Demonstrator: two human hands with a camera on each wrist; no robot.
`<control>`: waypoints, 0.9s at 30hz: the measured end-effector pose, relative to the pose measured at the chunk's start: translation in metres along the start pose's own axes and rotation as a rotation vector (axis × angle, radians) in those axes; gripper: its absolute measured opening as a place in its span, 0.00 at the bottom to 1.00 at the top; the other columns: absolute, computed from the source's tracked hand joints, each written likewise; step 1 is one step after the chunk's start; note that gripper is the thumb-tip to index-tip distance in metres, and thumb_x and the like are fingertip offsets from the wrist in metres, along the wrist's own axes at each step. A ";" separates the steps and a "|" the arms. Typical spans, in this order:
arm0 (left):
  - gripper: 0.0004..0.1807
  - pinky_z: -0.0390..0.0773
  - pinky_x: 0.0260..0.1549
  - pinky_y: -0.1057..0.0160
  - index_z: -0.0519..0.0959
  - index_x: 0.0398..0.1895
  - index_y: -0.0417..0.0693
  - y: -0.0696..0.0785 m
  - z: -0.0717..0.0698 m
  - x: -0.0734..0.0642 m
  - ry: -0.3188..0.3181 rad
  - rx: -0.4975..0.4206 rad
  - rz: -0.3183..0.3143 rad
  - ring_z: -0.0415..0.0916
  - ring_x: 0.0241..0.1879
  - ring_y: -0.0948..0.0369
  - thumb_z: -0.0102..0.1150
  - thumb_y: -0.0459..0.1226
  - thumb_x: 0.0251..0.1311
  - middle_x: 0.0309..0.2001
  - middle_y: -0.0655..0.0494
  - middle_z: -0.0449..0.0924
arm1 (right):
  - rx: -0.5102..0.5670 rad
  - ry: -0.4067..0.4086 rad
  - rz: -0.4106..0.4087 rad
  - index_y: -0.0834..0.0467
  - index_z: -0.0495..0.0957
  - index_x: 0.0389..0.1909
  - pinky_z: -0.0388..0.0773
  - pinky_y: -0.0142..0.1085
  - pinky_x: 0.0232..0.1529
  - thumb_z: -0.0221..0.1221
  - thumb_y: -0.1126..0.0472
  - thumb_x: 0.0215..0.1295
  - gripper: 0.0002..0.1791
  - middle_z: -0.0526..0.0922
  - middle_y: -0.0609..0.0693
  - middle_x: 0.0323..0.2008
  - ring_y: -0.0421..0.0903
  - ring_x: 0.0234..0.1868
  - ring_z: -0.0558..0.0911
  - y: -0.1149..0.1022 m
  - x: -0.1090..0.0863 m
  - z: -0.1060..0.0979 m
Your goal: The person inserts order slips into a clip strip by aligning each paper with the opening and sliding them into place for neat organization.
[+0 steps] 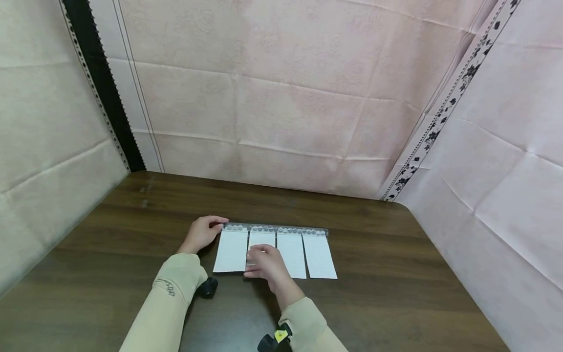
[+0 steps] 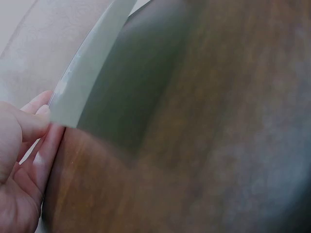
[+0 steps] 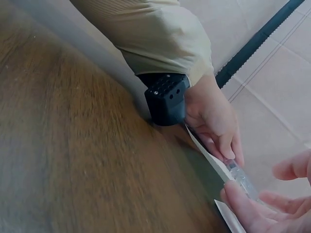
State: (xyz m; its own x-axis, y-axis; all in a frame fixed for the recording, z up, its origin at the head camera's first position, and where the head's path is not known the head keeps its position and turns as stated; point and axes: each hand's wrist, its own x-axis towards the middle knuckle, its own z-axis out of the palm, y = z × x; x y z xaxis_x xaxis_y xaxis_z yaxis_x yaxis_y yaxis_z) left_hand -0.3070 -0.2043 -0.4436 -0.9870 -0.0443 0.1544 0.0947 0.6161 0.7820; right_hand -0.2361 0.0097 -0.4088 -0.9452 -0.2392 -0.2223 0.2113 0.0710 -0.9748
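Several narrow white sheets [image 1: 318,256] lie side by side, their tops joined to a clear plastic strip [image 1: 290,230] with a row of round discs. My left hand [image 1: 203,233] pinches the strip's left end between thumb and fingers; in the left wrist view the hand [image 2: 24,145] grips the corner beside a sheet [image 2: 92,68], which stands slightly off the table. Over the second sheet from the left, my right hand [image 1: 266,264] has its fingers spread and loosely bent. In the right wrist view, a fingertip of the right hand [image 3: 272,208] is by the sheets' edges. The hand hides part of that sheet.
The brown wooden table [image 1: 387,274] extends around the sheets. Pale cloth [image 1: 286,112] rises behind it and on both sides, with a black band [image 1: 105,83] at the back left. A black camera [image 3: 167,99] sits on the left wrist.
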 end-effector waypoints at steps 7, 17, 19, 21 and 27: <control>0.13 0.70 0.49 0.47 0.81 0.48 0.45 0.001 0.000 -0.001 0.002 0.007 0.000 0.70 0.53 0.46 0.51 0.32 0.65 0.51 0.43 0.77 | 0.027 -0.023 0.003 0.71 0.70 0.53 0.80 0.42 0.33 0.51 0.61 0.67 0.19 0.79 0.63 0.40 0.50 0.28 0.82 0.004 -0.001 -0.002; 0.13 0.70 0.49 0.47 0.81 0.48 0.44 0.004 -0.001 -0.002 0.005 0.017 0.009 0.70 0.53 0.46 0.51 0.31 0.65 0.51 0.43 0.77 | 0.027 -0.029 0.008 0.71 0.70 0.52 0.81 0.40 0.33 0.51 0.62 0.66 0.19 0.80 0.61 0.37 0.48 0.28 0.82 0.004 0.000 -0.006; 0.13 0.70 0.49 0.47 0.81 0.48 0.44 0.004 -0.001 -0.002 0.003 0.013 0.011 0.70 0.53 0.46 0.51 0.31 0.65 0.51 0.43 0.77 | 0.035 -0.017 0.005 0.71 0.70 0.52 0.81 0.40 0.33 0.52 0.62 0.65 0.19 0.80 0.61 0.36 0.49 0.28 0.83 0.003 0.000 -0.008; 0.13 0.70 0.49 0.47 0.81 0.48 0.44 0.003 -0.001 -0.001 0.000 0.013 0.012 0.70 0.53 0.46 0.50 0.31 0.65 0.51 0.43 0.77 | 0.039 -0.006 -0.005 0.71 0.70 0.52 0.81 0.40 0.33 0.52 0.63 0.65 0.19 0.80 0.62 0.36 0.50 0.29 0.83 0.002 -0.001 -0.010; 0.13 0.68 0.51 0.46 0.80 0.50 0.44 0.000 -0.001 -0.002 -0.008 0.015 0.002 0.68 0.55 0.45 0.50 0.32 0.66 0.53 0.42 0.76 | 0.047 0.007 -0.037 0.72 0.69 0.54 0.80 0.41 0.36 0.52 0.62 0.66 0.20 0.80 0.64 0.39 0.52 0.34 0.83 0.002 -0.003 -0.021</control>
State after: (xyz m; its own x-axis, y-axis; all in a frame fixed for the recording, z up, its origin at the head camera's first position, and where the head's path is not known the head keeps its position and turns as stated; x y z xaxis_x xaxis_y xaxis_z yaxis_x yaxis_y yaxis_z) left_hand -0.3051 -0.2047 -0.4433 -0.9878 -0.0363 0.1512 0.0951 0.6280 0.7724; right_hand -0.2377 0.0307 -0.4099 -0.9542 -0.2339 -0.1864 0.1878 0.0167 -0.9821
